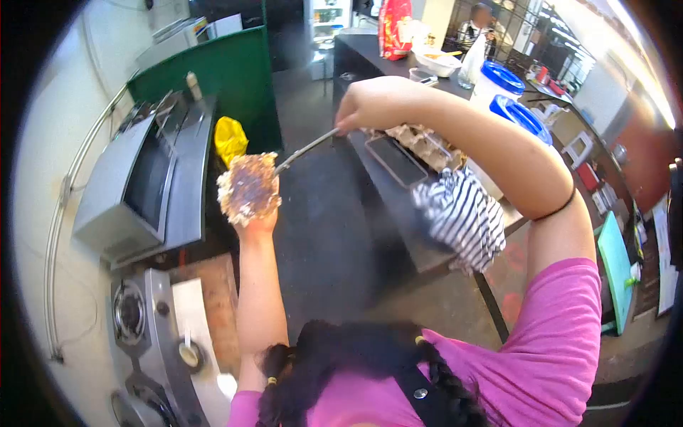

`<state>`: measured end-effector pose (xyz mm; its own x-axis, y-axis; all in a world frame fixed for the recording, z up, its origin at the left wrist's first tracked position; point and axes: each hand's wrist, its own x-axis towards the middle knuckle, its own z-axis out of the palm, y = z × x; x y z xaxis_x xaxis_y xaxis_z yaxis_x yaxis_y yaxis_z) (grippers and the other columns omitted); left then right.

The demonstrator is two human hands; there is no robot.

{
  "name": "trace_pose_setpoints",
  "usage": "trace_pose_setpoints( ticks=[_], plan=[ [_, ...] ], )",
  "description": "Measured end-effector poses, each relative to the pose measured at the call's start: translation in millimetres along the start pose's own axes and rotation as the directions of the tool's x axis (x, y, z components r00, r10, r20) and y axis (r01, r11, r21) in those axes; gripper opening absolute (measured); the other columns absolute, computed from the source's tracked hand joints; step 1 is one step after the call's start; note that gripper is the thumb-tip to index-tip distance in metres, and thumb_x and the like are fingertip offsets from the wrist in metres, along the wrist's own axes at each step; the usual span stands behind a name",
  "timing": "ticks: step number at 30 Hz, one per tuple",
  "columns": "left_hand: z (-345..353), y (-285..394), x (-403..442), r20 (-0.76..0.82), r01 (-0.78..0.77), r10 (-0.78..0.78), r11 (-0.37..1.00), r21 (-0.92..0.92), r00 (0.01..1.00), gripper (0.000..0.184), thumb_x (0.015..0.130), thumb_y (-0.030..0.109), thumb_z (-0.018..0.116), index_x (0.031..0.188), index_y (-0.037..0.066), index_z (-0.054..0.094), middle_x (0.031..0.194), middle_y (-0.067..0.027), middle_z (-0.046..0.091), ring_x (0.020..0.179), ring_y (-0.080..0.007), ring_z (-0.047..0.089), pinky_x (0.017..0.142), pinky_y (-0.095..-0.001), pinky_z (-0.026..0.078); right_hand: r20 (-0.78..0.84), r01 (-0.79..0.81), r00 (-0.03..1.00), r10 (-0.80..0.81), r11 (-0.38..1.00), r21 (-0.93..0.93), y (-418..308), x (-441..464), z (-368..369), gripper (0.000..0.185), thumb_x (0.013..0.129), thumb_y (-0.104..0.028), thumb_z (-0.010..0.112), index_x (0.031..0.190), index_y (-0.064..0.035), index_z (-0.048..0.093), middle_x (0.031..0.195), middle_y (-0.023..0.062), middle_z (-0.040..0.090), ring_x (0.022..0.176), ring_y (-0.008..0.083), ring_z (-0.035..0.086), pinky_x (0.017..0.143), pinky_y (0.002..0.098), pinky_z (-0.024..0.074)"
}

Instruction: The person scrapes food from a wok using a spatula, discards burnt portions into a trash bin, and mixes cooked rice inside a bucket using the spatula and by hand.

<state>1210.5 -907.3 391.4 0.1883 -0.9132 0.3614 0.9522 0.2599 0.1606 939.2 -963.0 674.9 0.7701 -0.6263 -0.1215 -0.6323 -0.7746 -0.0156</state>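
A flat, browned slab of food with crumbly pale edges rests on my left hand, held out in front of me. The slab hides most of that hand's fingers. My right hand is bent over at the wrist and grips a thin metal utensil by its end. The utensil slants down to the left, and its far tip meets the slab's right edge. Whether that tip is a blade or a fork is hidden.
On the dark counter to the right lie a striped cloth, an egg tray and a phone-like black rectangle. Blue-lidded tubs stand behind. At left are a gas stove and an oven. Another person is far back.
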Motion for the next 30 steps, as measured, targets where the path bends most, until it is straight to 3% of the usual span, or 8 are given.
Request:
trace_pose_setpoints(
  ticks=[5, 8, 18, 24, 25, 27, 28, 30],
  plan=[
    [-56, -1, 101, -0.075, -0.17, 0.246, 0.829, 0.533, 0.966, 0.051, 0.103, 0.045, 0.044, 0.14, 0.012, 0.055, 0.143, -0.0138, 0.054, 0.134, -0.0382, 0.047, 0.118, -0.0526, 0.03, 0.025, 0.041, 0.999, -0.041, 0.999, -0.007, 52, 112, -5, 0.028, 0.092, -0.037, 0.062, 0.109, -0.0194, 0.077, 0.1, 0.0077, 0.075, 0.095, 0.0264, 0.07, 0.084, 0.0394, 0.0533],
    [-90, 23, 171, -0.276, -0.06, 0.084, 0.994, 0.096, 0.957, 0.048, 0.104, 0.041, 0.042, 0.142, 0.012, 0.049, 0.142, -0.0103, 0.054, 0.133, -0.0306, 0.048, 0.117, -0.0484, 0.032, 0.019, 0.003, 1.0, -0.003, 1.0, -0.01, 74, 183, -7, 0.028, 0.093, -0.037, 0.062, 0.109, -0.02, 0.077, 0.099, 0.0082, 0.075, 0.094, 0.0269, 0.07, 0.082, 0.0392, 0.0533],
    [-240, 88, 348, -0.336, 0.027, -0.048, 0.997, -0.066, 0.941, 0.075, 0.099, 0.051, 0.05, 0.147, -0.005, 0.037, 0.152, -0.0219, 0.041, 0.143, -0.038, 0.037, 0.121, -0.0519, 0.026, 0.007, -0.078, 0.997, 0.078, 0.992, 0.102, 156, 396, 4, 0.03, 0.094, -0.039, 0.061, 0.112, -0.0207, 0.077, 0.101, 0.0075, 0.075, 0.095, 0.027, 0.07, 0.084, 0.0382, 0.053],
    [-332, 83, 448, -0.637, 0.049, -0.18, 0.975, -0.217, 0.75, 0.062, 0.099, 0.055, 0.043, 0.14, 0.01, 0.053, 0.138, -0.0121, 0.058, 0.132, -0.0354, 0.05, 0.115, -0.0526, 0.035, 0.017, -0.069, 0.998, 0.067, 0.993, 0.095, 238, 524, 18, 0.029, 0.093, -0.038, 0.062, 0.11, -0.0205, 0.077, 0.099, 0.0082, 0.075, 0.094, 0.0268, 0.071, 0.083, 0.0385, 0.0534],
    [-369, 84, 462, -0.614, 0.022, -0.126, 0.984, -0.174, 0.779, 0.058, 0.101, 0.052, 0.041, 0.139, 0.01, 0.054, 0.141, -0.0118, 0.055, 0.131, -0.0368, 0.05, 0.115, -0.0521, 0.036, 0.047, -0.076, 0.996, 0.073, 0.994, 0.079, 251, 545, 19, 0.028, 0.093, -0.038, 0.062, 0.109, -0.0214, 0.077, 0.098, 0.0075, 0.075, 0.093, 0.0265, 0.071, 0.082, 0.0385, 0.0539],
    [-414, 80, 491, -0.281, 0.042, 0.248, 0.674, 0.737, 0.927, 0.059, 0.106, 0.041, 0.03, 0.142, -0.006, 0.042, 0.144, -0.0245, 0.05, 0.137, -0.0406, 0.045, 0.119, -0.0531, 0.031, 0.061, -0.084, 0.995, 0.08, 0.994, 0.072, 284, 589, 21, 0.027, 0.092, -0.038, 0.063, 0.108, -0.0222, 0.077, 0.097, 0.0067, 0.075, 0.093, 0.0263, 0.071, 0.081, 0.0386, 0.0543],
    [-414, 85, 503, -0.345, -0.112, 0.101, 0.994, -0.013, 0.933, 0.057, 0.106, 0.037, 0.027, 0.143, -0.003, 0.042, 0.145, -0.0235, 0.049, 0.136, -0.0415, 0.045, 0.118, -0.0537, 0.032, 0.017, -0.04, 0.999, 0.039, 0.998, 0.042, 304, 616, 29, 0.027, 0.091, -0.039, 0.063, 0.108, -0.0233, 0.078, 0.096, 0.006, 0.076, 0.09, 0.0259, 0.072, 0.078, 0.0392, 0.0547],
    [-413, 87, 521, -0.562, -0.121, 0.097, 0.993, -0.006, 0.821, 0.056, 0.106, 0.035, 0.027, 0.144, -0.004, 0.041, 0.147, -0.0239, 0.047, 0.137, -0.0422, 0.043, 0.118, -0.0544, 0.032, 0.048, -0.016, 0.999, 0.014, 0.999, 0.044, 329, 664, 48, 0.028, 0.09, -0.04, 0.063, 0.109, -0.0251, 0.077, 0.096, 0.0053, 0.076, 0.091, 0.0261, 0.072, 0.077, 0.0403, 0.0554]
  ],
)
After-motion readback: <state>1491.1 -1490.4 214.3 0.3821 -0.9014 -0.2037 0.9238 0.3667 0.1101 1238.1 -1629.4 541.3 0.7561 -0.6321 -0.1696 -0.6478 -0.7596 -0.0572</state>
